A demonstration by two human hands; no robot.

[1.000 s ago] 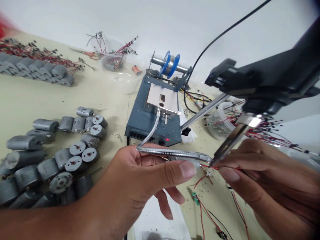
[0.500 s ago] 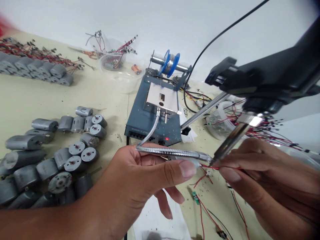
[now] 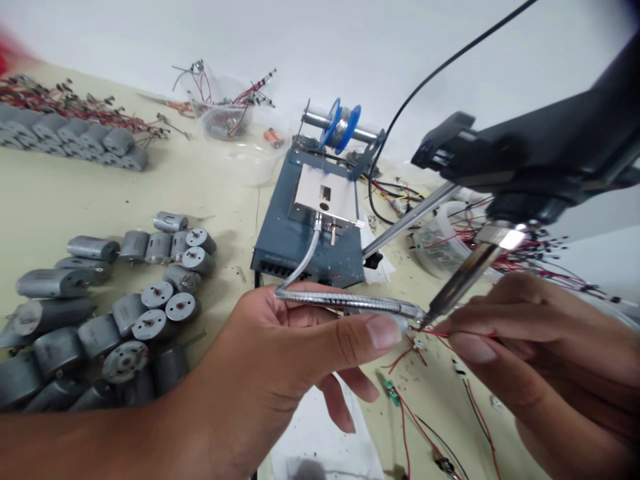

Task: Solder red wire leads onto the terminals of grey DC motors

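My left hand is closed, thumb against fingers, on a small grey electric motor. Only a bit of the motor's end shows past the thumb. A braided metal solder feed tube passes over this hand to the tip of a soldering iron on a black holder. From the right, my right hand pinches a thin red wire between thumb and fingers. The wire's end lies at the iron's tip, beside the motor's end; exact contact there is too small to tell.
Many grey motors stand at left, with wired motors behind. A blue-grey solder feeder carries a solder spool. Wire-filled tubs sit at right. Loose wired parts and white paper lie below my hands.
The motor's end and my left hand have shifted slightly right, closer to the iron's tip. The feeder's red light, bright before, is now dim. My right hand has barely moved.
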